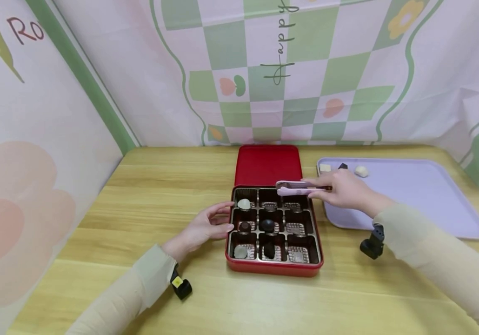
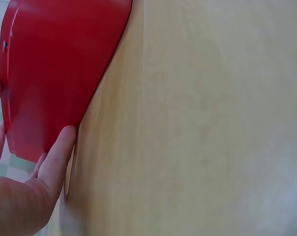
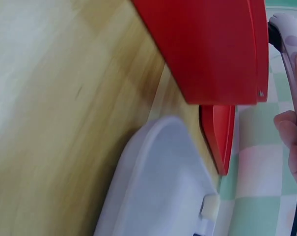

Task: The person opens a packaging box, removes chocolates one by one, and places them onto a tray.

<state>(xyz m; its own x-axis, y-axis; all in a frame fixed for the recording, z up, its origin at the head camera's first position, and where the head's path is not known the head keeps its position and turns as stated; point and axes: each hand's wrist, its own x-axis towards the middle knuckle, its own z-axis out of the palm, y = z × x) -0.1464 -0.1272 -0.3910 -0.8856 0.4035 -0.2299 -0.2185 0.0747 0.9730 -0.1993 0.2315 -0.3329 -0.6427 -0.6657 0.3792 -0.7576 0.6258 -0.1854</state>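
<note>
A red box (image 1: 275, 268) with a dark divided insert sits mid-table. White and dark chocolates lie in its left and middle columns, among them a round dark chocolate (image 1: 267, 226). My left hand (image 1: 203, 227) rests against the box's left side, thumb and fingertips touching the wall with fingers extended. Over the box's back right corner, my right hand (image 1: 346, 190) grips lilac tongs (image 1: 296, 191), their ends pointing left above the back row. A dark piece (image 3: 275, 37) shows at the tongs' tip in the right wrist view.
Behind the box lies its red lid (image 1: 268, 165). A lilac tray (image 1: 411, 195) stands to the right, with a white square piece (image 1: 325, 168), a dark piece (image 1: 342, 165) and a round white piece (image 1: 362, 171) near its back left. A patterned cloth (image 1: 302, 107) hangs behind the table.
</note>
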